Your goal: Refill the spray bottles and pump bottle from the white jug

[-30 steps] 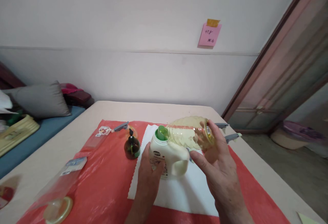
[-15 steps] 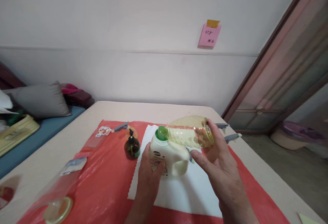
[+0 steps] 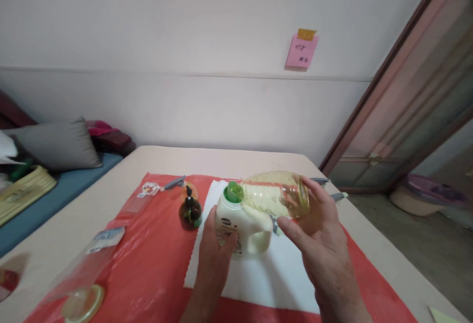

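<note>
A pale wall [image 3: 185, 42] fills the upper frame, with a pink note [image 3: 302, 51] taped at upper right. Below it stands a cloth-covered table [image 3: 177, 160], bearing a red sheet [image 3: 155, 254] and, on top of that, a white mat [image 3: 273, 283].

The white jug [image 3: 246, 224] stands upright on the mat, lower centre, uncapped, with a green spout [image 3: 232, 191] showing in its mouth. The left hand [image 3: 218, 246] is clamped on the jug's label side, thumb across the front.

A yellowish clear bottle [image 3: 275, 195] lies nearly level above the jug's handle, its narrow end at the spout. The right hand [image 3: 325, 244] is at the bottle's base: fingers against the end, thumb apart beneath. Whether this grip is closed cannot be told. No stream of liquid can be made out.

An amber pump bottle [image 3: 190, 212] stands just left of the mat.

Assessment: good practice calls for a firm left-hand hold against tipping, the bottle's end seated squarely at the spout, and the thumb brought onto the bottle, since smooth plastic could slip or roll.
</note>
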`<action>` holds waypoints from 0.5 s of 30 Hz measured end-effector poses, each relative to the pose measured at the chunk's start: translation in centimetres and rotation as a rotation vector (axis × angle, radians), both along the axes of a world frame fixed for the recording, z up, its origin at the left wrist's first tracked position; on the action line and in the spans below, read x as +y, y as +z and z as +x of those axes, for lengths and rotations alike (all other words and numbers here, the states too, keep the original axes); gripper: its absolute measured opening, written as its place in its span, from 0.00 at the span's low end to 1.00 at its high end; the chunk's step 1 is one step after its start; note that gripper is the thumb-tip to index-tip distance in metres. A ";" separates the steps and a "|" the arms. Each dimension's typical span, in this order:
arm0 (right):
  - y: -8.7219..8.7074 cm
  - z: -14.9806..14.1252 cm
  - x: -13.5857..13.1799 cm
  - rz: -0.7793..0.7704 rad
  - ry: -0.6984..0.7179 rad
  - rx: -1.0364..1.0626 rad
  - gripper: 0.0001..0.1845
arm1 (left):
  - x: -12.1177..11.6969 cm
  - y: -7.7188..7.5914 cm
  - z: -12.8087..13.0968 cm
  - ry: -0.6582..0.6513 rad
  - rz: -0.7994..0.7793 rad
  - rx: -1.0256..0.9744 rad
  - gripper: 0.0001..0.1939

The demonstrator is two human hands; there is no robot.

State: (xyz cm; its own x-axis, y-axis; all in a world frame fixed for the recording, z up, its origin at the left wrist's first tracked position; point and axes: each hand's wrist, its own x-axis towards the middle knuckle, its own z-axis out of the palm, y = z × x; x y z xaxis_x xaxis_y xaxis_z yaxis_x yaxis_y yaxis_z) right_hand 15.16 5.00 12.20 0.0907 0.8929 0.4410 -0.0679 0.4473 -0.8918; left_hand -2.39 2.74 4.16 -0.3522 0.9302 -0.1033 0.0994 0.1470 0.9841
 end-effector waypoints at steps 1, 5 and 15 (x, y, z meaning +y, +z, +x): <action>0.0 0.0 0.0 0.004 -0.006 0.007 0.37 | 0.0 0.0 0.0 -0.003 -0.010 -0.001 0.43; -0.1 -0.2 0.1 0.005 -0.032 0.024 0.36 | -0.1 -0.3 -0.1 -0.011 0.005 -0.016 0.44; -0.5 -0.5 0.5 -0.018 -0.089 0.025 0.36 | 0.0 0.3 0.6 0.044 0.093 -0.051 0.40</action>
